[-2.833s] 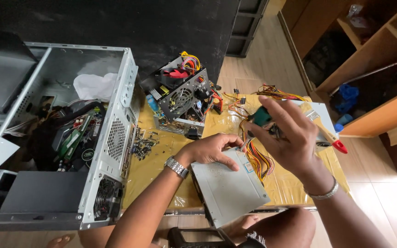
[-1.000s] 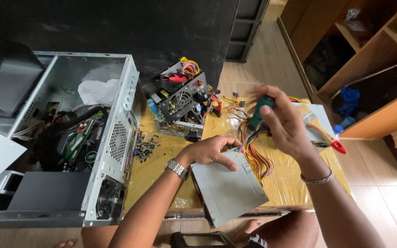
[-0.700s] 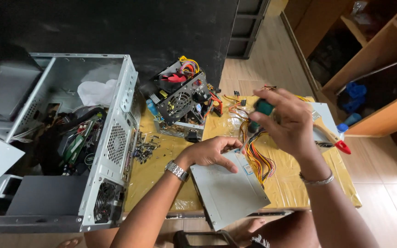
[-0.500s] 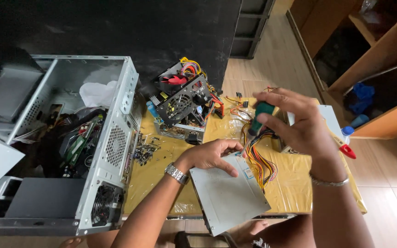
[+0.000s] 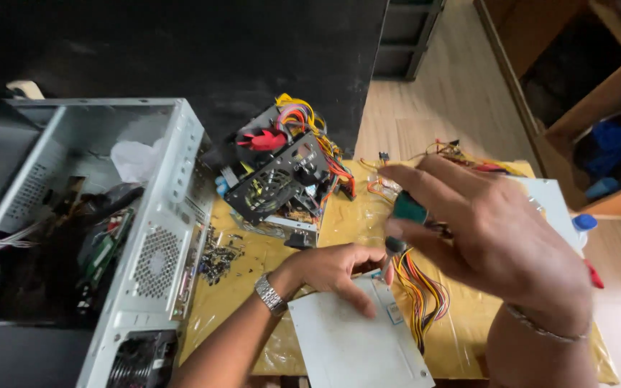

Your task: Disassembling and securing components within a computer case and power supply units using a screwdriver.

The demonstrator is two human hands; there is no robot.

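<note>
My left hand (image 5: pixel 339 269) presses flat, fingers spread, on the grey power supply box (image 5: pixel 357 341) at the surface's near edge; my right hand (image 5: pixel 494 237) grips a green-handled screwdriver (image 5: pixel 405 215) above it. A slipped tip could nick the coloured wires (image 5: pixel 422 294) beside it.

The power supply box (image 5: pixel 357 345) is a flat-sided grey metal case lying on the yellow-covered table at the near edge, turned at a slant. A bundle of yellow, red and black wires (image 5: pixel 422 294) runs out of its far right corner. The screwdriver (image 5: pixel 402 219) has a green handle and points down toward that corner.
</note>
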